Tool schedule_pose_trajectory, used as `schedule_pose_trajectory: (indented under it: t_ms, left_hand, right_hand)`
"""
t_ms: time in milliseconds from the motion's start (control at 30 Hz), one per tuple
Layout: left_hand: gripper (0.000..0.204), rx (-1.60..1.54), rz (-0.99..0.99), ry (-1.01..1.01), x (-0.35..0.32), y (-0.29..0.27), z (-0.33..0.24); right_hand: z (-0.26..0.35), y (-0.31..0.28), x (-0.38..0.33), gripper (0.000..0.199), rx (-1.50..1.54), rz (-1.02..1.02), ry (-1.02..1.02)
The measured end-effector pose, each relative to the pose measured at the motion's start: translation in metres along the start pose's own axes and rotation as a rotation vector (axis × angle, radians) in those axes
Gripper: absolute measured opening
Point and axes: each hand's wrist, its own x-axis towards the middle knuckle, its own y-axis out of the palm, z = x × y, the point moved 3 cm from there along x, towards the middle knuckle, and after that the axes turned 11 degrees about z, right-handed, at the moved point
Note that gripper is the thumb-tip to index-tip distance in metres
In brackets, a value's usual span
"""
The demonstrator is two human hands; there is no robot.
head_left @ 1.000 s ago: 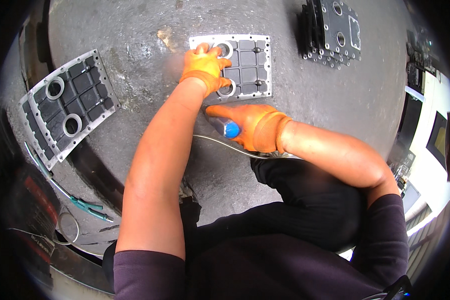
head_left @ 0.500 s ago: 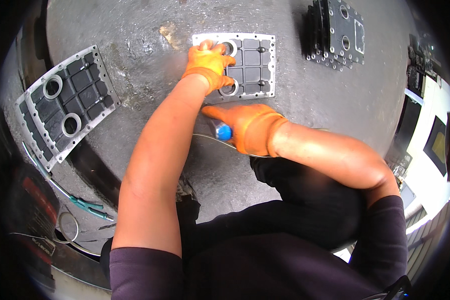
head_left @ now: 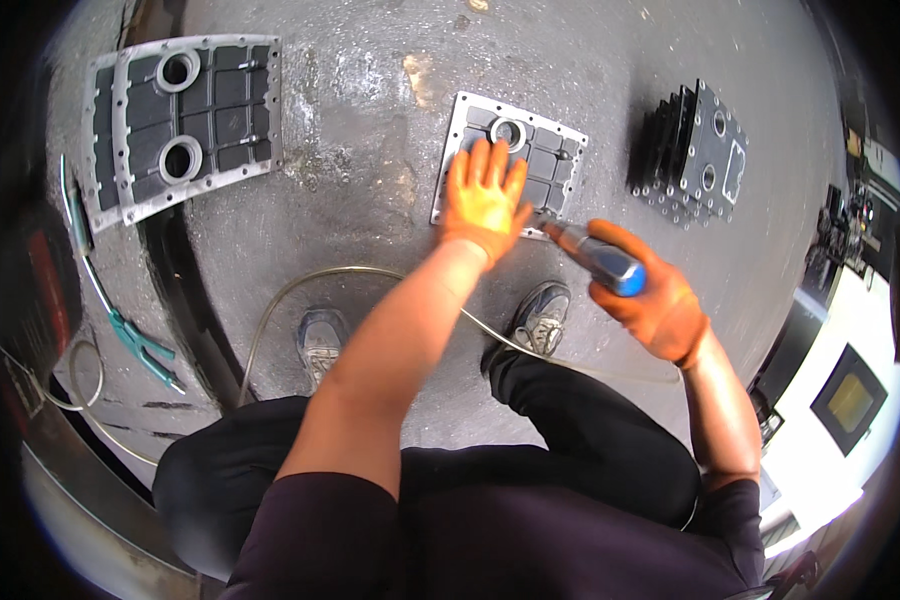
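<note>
A rectangular cast metal cover plate (head_left: 545,168) lies on the grey floor, its ribbed dark inside facing up and its rim bright. My left hand (head_left: 485,203), in an orange glove, rests flat on its left part with fingers stretched out, hiding one of its round openings. In my gloved right hand (head_left: 660,312) is a grey cylindrical power tool (head_left: 608,264) with a blue end. Its front end points at the plate's near edge by my left thumb; blur keeps me from telling whether it touches.
At the left, two similar plates (head_left: 150,125) overlap, with a teal air blow gun (head_left: 135,335) and its hose below them. To the right stands a stack of dark plates (head_left: 710,150). A thin hose (head_left: 300,283) loops across the floor past my shoes (head_left: 542,318).
My left hand has gone from gripping around the openings to lying flat on the plate. The right hand has swung the tool out to the plate's near right side. The whole view has shifted.
</note>
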Motion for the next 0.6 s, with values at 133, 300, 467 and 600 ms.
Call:
schedule_pose_trajectory:
  t_ms: [133,300,467,600]
  left_hand:
    - [0.072,0.064,0.197,-0.046,0.005,0.028,-0.035]
    - [0.067,0.149,0.322,-0.096,0.012,0.037,-0.043]
    - [0.064,1.005,0.365,-0.159,0.029,0.08,-0.038]
    - [0.063,2.738,0.47,-0.037,0.029,0.101,-0.045]
  right_hand:
    - [0.013,-0.005,0.005,0.068,0.109,-0.037,-0.044]
    - [0.018,0.023,0.06,0.068,-0.131,0.01,-0.577]
    - [0.018,0.042,0.105,0.068,0.182,0.167,-0.239]
    - [0.02,0.044,0.118,0.067,0.1,0.148,-0.279]
